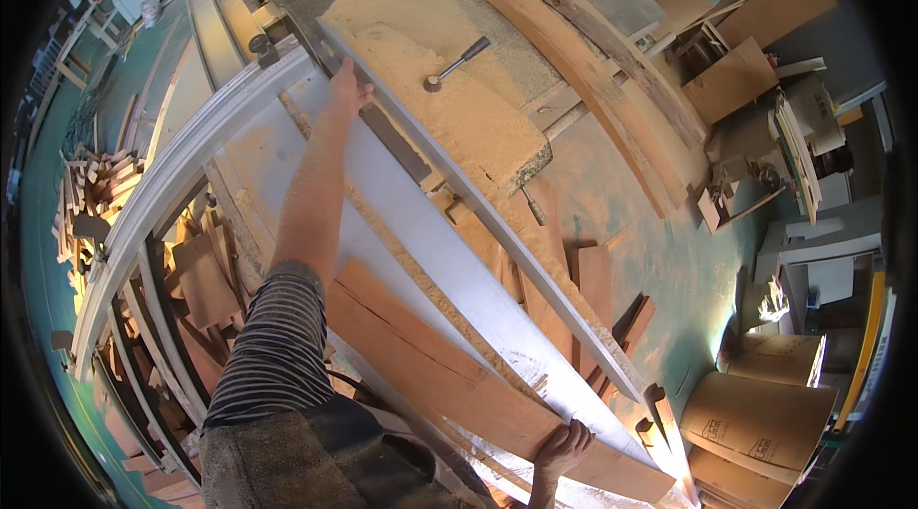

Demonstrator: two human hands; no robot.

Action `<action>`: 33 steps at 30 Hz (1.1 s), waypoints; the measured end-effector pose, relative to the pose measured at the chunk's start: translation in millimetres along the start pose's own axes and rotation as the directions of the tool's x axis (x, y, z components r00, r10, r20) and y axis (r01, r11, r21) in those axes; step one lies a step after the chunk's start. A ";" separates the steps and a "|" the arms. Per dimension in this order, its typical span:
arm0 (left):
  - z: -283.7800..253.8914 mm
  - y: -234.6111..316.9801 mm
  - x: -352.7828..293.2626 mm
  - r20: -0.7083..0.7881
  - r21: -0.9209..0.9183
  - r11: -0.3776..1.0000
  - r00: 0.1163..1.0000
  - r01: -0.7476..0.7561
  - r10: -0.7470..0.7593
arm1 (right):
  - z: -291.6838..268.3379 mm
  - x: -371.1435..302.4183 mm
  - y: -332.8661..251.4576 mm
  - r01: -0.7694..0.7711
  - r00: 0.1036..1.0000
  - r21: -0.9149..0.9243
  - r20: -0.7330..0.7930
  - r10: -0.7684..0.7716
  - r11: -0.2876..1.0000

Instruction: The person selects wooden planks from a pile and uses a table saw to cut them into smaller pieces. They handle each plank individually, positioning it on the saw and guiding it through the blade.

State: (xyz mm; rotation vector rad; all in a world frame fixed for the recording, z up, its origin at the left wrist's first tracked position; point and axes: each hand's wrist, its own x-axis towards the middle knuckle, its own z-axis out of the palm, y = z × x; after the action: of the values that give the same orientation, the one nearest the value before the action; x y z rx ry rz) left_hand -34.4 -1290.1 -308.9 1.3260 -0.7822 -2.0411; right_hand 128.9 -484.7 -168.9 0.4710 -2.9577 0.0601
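My left arm, in a grey striped sleeve, stretches far forward over a metal saw table (421,232). At its end my left hand (351,88) is closed at the edge of a long straight metal fence (497,222), near the fence's far end. A reddish-brown wooden board (430,370) lies slantwise across the table close to my body. My right hand (562,445) rests at the near right part of this board, fingers curled over it. Sawdust fills a narrow groove (411,265) running along the table between the board and the fence.
Beyond the fence, a sawdust-covered surface carries a black-handled lever (457,64). Long curved planks (574,69) lie behind it. A curved-looking metal rail (172,188) runs along the left, with wood offcuts (100,184) piled past it. Brown cardboard packages (760,413) stand at right.
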 end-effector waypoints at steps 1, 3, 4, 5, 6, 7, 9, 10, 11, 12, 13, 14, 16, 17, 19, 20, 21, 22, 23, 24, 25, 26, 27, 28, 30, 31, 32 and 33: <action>7.1 -4.3 -2.8 -0.007 0.003 1.000 1.000 0.011 -0.011 | -1.7 0.3 -1.3 -0.005 1.000 -0.004 0.015 0.005 1.000; 21.0 -13.3 -22.7 -0.031 0.018 0.999 0.999 0.032 -0.031 | -3.5 -3.9 -1.5 -0.031 0.999 0.005 0.029 0.031 1.000; 21.8 -16.3 -28.6 0.003 -0.002 0.999 0.999 0.033 -0.033 | -1.1 -3.9 -0.9 -0.027 1.000 0.016 0.014 0.027 0.999; 20.4 -19.7 -35.5 0.036 -0.022 0.999 0.999 0.036 -0.035 | 1.2 -3.9 0.5 -0.023 1.000 0.027 0.000 0.023 0.999; 18.6 -24.4 -43.2 0.069 -0.042 0.998 0.997 0.039 -0.036 | 3.2 -3.4 3.5 -0.016 1.000 0.024 0.013 0.016 1.000; 18.6 -31.3 -53.0 0.083 -0.029 0.998 0.995 0.053 -0.050 | 2.5 -3.2 2.3 -0.021 1.000 0.033 0.014 0.020 0.999; 24.2 -48.5 -76.1 0.122 -0.011 0.997 0.990 0.077 -0.075 | -3.2 -2.8 -4.6 -0.031 1.000 0.050 0.001 0.031 0.998; 25.0 -60.3 -87.3 0.110 -0.034 0.995 0.990 0.096 -0.092 | -4.3 -1.2 -4.4 -0.021 1.000 0.056 -0.001 0.021 0.998; 29.7 -73.2 -99.7 0.102 -0.059 0.992 0.989 0.116 -0.110 | -4.0 -0.1 -4.2 -0.020 1.000 0.069 -0.007 0.021 0.997; 36.7 -86.8 -119.1 0.098 -0.051 0.987 0.985 0.151 -0.145 | -3.6 -0.1 -4.0 -0.021 1.000 0.079 -0.012 0.022 0.997; 45.2 -102.5 -141.8 0.098 -0.044 0.982 0.979 0.186 -0.181 | -3.8 -1.7 -4.3 -0.024 0.999 0.089 -0.019 0.026 0.996; 48.5 -120.3 -159.5 0.119 -0.077 0.975 0.973 0.207 -0.198 | -4.1 -1.2 -4.7 -0.019 0.999 0.091 -0.023 0.022 0.996; 61.9 -149.4 -207.8 0.141 -0.067 0.965 0.960 0.252 -0.241 | -3.9 -2.5 -5.6 -0.022 0.999 0.092 -0.037 0.025 0.996; 70.6 -161.9 -240.6 0.139 -0.023 0.960 0.952 0.278 -0.272 | -3.5 -4.8 -4.1 -0.032 0.999 0.086 -0.040 0.035 0.996; 74.2 -196.7 -288.0 0.199 -0.063 0.903 0.892 0.425 -0.406 | -2.4 -3.1 -2.5 -0.031 0.998 0.082 -0.048 0.035 0.996; 72.2 -224.2 -309.2 0.301 -0.074 0.842 0.817 0.534 -0.492 | -7.3 1.9 -8.3 -0.014 0.999 0.081 -0.051 0.018 0.997; 70.1 -250.7 -333.1 0.402 -0.070 0.767 0.722 0.637 -0.563 | -6.6 0.8 -7.9 0.004 0.999 0.087 -0.055 0.001 0.996; 74.0 -267.3 -371.4 0.446 0.084 0.783 0.680 0.616 -0.582 | -2.5 -0.8 -1.9 0.016 0.998 0.087 -0.061 -0.011 0.996; 76.1 -265.9 -414.2 0.507 0.239 0.794 0.625 0.560 -0.593 | -1.8 -3.5 4.4 0.011 0.998 0.082 -0.068 -0.006 0.997; 75.4 -259.1 -455.6 0.562 0.366 0.804 0.577 0.469 -0.593 | -4.2 -2.5 2.2 0.001 0.997 0.081 -0.075 0.005 0.997; 70.5 -242.2 -496.1 0.629 0.465 0.816 0.521 0.344 -0.578 | -5.4 -5.1 3.0 -0.011 0.997 0.084 -0.072 0.017 0.996; 58.1 -237.8 -520.7 0.726 0.485 0.862 0.482 0.147 -0.491 | -5.5 -4.6 3.4 -0.010 0.997 0.091 -0.073 0.017 0.996; 44.1 -237.7 -538.8 0.812 0.473 0.879 0.416 -0.058 -0.410 | -5.5 -3.9 4.1 -0.011 0.997 0.098 -0.075 0.018 0.995; 29.0 -239.1 -551.7 0.823 0.469 0.864 0.446 -0.186 -0.351 | -6.7 -3.0 3.6 0.009 0.995 0.114 -0.095 0.002 0.993; -1.8 -243.8 -574.7 0.842 0.456 0.781 0.490 -0.426 -0.224 | -8.2 -8.1 3.0 0.006 0.996 0.116 -0.093 0.005 0.993; -17.3 -247.7 -584.5 0.861 0.381 0.714 0.507 -0.588 -0.042 | -7.6 -7.7 6.4 0.019 0.996 0.122 -0.091 -0.008 0.992; -30.4 -254.5 -594.8 0.861 0.317 0.608 0.490 -0.728 0.138 | 1.4 -11.7 16.1 0.048 0.997 0.077 -0.056 -0.044 0.996; -43.1 -260.3 -603.0 0.844 0.268 0.468 0.439 -0.842 0.308 | 8.7 -13.8 25.5 0.046 0.997 0.157 -0.075 -0.035 0.987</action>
State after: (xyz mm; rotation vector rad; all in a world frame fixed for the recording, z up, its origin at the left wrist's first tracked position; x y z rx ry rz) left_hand 171.8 -683.4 -158.5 0.2447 -2.1881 -1.5569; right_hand 132.6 -456.8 -180.0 0.5367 -2.8834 0.3038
